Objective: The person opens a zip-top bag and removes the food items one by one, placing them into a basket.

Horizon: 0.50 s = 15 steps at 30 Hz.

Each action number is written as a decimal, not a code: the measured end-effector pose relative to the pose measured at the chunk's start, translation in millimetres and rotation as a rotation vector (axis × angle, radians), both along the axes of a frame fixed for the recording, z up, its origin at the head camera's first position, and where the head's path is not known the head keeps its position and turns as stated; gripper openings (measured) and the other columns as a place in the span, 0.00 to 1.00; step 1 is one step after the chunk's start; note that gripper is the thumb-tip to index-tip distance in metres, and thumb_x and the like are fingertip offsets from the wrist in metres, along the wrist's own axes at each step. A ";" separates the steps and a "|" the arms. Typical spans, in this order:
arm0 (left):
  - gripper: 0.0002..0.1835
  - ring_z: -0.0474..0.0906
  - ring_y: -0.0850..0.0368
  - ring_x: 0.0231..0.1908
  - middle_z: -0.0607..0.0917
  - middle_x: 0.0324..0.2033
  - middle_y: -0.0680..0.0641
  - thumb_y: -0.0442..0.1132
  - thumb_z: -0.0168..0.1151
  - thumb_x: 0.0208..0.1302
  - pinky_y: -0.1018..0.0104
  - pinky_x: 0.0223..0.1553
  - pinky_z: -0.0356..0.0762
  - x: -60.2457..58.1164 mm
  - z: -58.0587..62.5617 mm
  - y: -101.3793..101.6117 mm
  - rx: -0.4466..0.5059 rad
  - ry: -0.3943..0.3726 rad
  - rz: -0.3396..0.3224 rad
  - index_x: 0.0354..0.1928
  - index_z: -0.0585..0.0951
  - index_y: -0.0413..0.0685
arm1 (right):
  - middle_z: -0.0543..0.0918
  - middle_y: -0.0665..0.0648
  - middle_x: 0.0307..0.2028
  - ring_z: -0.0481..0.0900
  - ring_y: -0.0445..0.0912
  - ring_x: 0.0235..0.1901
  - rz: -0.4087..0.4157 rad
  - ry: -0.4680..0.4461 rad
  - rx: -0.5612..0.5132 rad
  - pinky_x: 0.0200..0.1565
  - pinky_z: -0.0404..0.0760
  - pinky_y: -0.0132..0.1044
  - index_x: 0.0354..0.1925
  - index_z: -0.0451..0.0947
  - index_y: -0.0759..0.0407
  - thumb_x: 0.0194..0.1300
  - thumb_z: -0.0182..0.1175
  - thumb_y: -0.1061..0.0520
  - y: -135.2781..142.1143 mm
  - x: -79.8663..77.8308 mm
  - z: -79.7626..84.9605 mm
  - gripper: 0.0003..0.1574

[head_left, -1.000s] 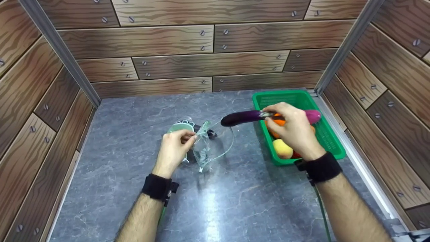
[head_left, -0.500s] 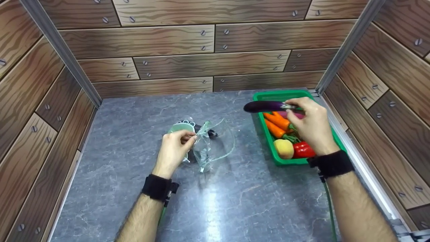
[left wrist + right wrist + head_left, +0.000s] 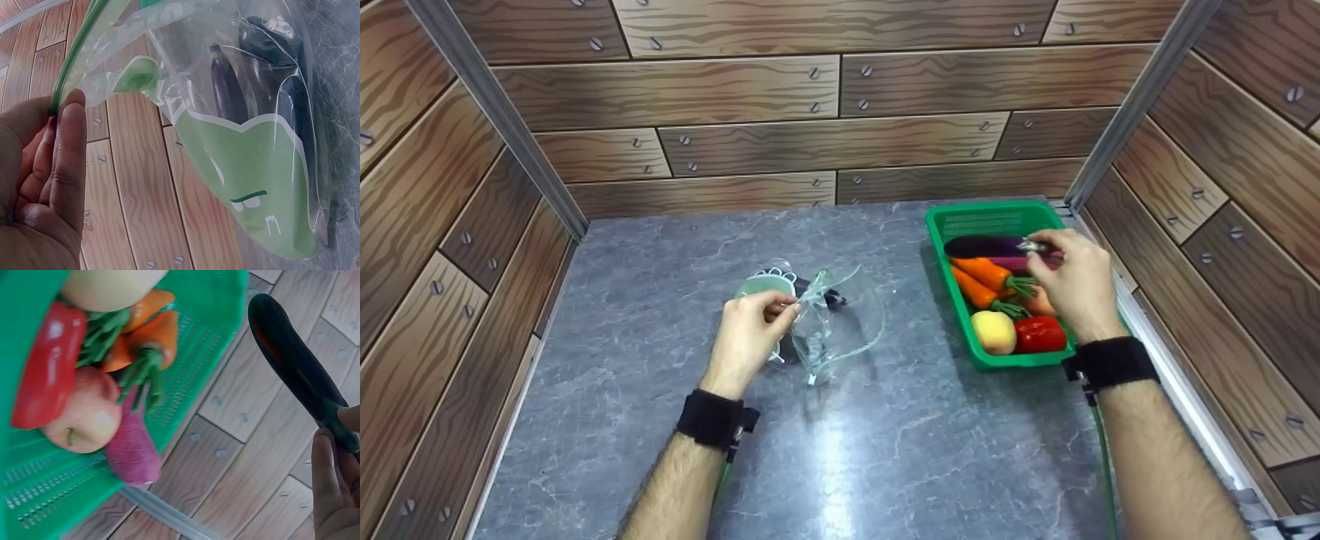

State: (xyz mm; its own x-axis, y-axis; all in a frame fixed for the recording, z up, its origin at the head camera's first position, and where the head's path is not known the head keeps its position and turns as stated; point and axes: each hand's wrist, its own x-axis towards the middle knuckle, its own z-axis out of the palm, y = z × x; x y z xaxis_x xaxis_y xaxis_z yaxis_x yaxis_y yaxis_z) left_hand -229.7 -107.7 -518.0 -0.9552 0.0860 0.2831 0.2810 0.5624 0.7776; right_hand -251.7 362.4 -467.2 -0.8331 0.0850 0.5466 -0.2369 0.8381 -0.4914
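Note:
My left hand [image 3: 746, 330] pinches the green-edged opening of a clear plastic zip bag [image 3: 847, 322] between thumb and fingers. In the left wrist view the bag has a green cartoon print, and a dark eggplant [image 3: 228, 84] with other dark shapes shows through its film. My right hand [image 3: 1076, 281] grips another eggplant [image 3: 982, 246] by its stem end. That eggplant lies level and points left, low over the back part of the green basket [image 3: 1020, 361]. The right wrist view shows the fingers at its green cap, with the body slanting up and left.
In the basket are orange carrots [image 3: 986, 271], a yellow fruit [image 3: 994, 332], a red bell pepper [image 3: 1040, 334], a pinkish apple [image 3: 84, 413] and a purple-pink root vegetable [image 3: 132, 455]. Wood-patterned walls [image 3: 840, 90] enclose the grey tabletop [image 3: 660, 450] at the back and sides.
My right hand has carried the eggplant right, away from the bag, and then lowered it toward the basket's back part. The left hand has stayed in place on the bag's edge.

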 end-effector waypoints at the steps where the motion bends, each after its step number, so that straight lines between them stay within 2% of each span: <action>1: 0.09 0.98 0.51 0.40 1.00 0.41 0.45 0.38 0.79 0.79 0.55 0.45 0.98 -0.1 -0.2 0.0 -0.001 0.000 0.000 0.53 0.97 0.42 | 0.96 0.70 0.53 0.95 0.68 0.52 -0.006 -0.006 0.001 0.52 0.77 0.28 0.56 0.94 0.64 0.73 0.73 0.69 2.3 -0.8 -2.6 0.15; 2: 0.09 0.98 0.51 0.40 1.00 0.41 0.45 0.38 0.79 0.79 0.55 0.45 0.98 -0.1 -0.3 0.0 -0.001 0.000 0.001 0.53 0.97 0.42 | 0.96 0.70 0.53 0.95 0.68 0.52 -0.011 -0.011 0.003 0.52 0.77 0.28 0.56 0.94 0.64 0.73 0.73 0.69 4.4 -1.4 -5.2 0.16; 6: 0.09 0.98 0.51 0.40 1.00 0.41 0.45 0.38 0.79 0.79 0.55 0.45 0.98 -0.5 -0.5 0.1 -0.002 0.002 0.001 0.53 0.97 0.42 | 0.96 0.71 0.54 0.95 0.68 0.51 -0.028 -0.020 0.004 0.50 0.69 0.16 0.56 0.94 0.65 0.72 0.73 0.69 10.6 -3.0 -13.8 0.15; 7: 0.09 0.98 0.51 0.40 1.00 0.41 0.44 0.38 0.79 0.79 0.55 0.45 0.98 -0.6 -0.4 0.1 -0.001 0.002 0.000 0.53 0.97 0.42 | 0.96 0.71 0.53 0.95 0.68 0.51 -0.030 -0.021 0.008 0.49 0.69 0.16 0.56 0.94 0.65 0.72 0.73 0.69 11.7 -3.3 -15.8 0.15; 8: 0.09 0.98 0.51 0.40 1.00 0.40 0.44 0.38 0.79 0.79 0.55 0.45 0.98 -0.7 -0.4 0.1 -0.002 0.002 0.000 0.53 0.97 0.42 | 0.96 0.71 0.53 0.95 0.69 0.50 -0.032 -0.023 0.014 0.50 0.72 0.19 0.55 0.94 0.66 0.72 0.73 0.69 12.7 -3.5 -17.5 0.15; 12: 0.09 0.98 0.51 0.40 1.00 0.40 0.44 0.38 0.79 0.79 0.55 0.44 0.98 -1.0 -0.6 0.2 -0.006 0.001 -0.002 0.53 0.96 0.42 | 0.96 0.71 0.54 0.95 0.68 0.51 -0.036 -0.055 0.026 0.50 0.73 0.20 0.56 0.94 0.66 0.73 0.72 0.69 14.8 -4.2 -24.5 0.15; 14: 0.09 0.98 0.50 0.40 1.00 0.41 0.44 0.38 0.79 0.79 0.55 0.44 0.98 -1.0 -0.6 0.2 -0.007 0.002 -0.003 0.53 0.96 0.41 | 0.95 0.72 0.55 0.95 0.69 0.51 -0.034 -0.075 0.027 0.51 0.83 0.30 0.56 0.93 0.67 0.74 0.71 0.70 15.1 -4.7 -27.8 0.15; 15: 0.09 0.98 0.50 0.40 1.00 0.41 0.44 0.38 0.79 0.78 0.55 0.44 0.98 -1.1 -0.5 0.3 -0.008 0.002 -0.004 0.53 0.96 0.41 | 0.95 0.72 0.55 0.95 0.69 0.51 -0.032 -0.083 0.025 0.51 0.85 0.31 0.56 0.93 0.67 0.74 0.71 0.70 15.2 -5.1 -29.5 0.15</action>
State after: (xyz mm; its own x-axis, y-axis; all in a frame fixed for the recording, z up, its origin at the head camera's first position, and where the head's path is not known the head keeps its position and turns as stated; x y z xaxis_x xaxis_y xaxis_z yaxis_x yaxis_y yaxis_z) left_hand -230.8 -107.4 -518.5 -0.9545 0.0919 0.2838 0.2845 0.5673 0.7729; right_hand -256.8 377.5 -496.7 -0.8728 0.0996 0.4778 -0.1690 0.8567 -0.4873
